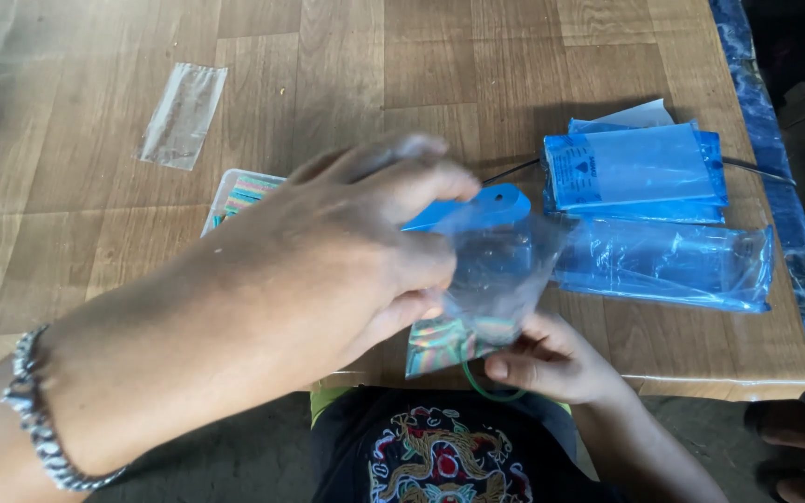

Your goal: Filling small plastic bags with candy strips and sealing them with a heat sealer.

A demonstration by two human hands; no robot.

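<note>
My left hand (347, 251) is raised close to the camera, its fingers pinched on the top of a small clear plastic bag (496, 270). My right hand (552, 359) grips the bag's lower edge near the table's front edge, along with a shiny iridescent packet (440, 340) and a thin green loop (482, 387). Behind the bag lies a blue tag-shaped piece (496, 205), partly hidden by my left hand. A metal chain bracelet (34, 419) is on my left wrist.
On the wooden table (375, 65), a stack of blue plastic packets (635, 172) and a longer clear blue bag (673, 265) lie at the right. An empty clear sleeve (184, 114) lies at the back left. A striped colourful box (239, 196) shows behind my left forearm.
</note>
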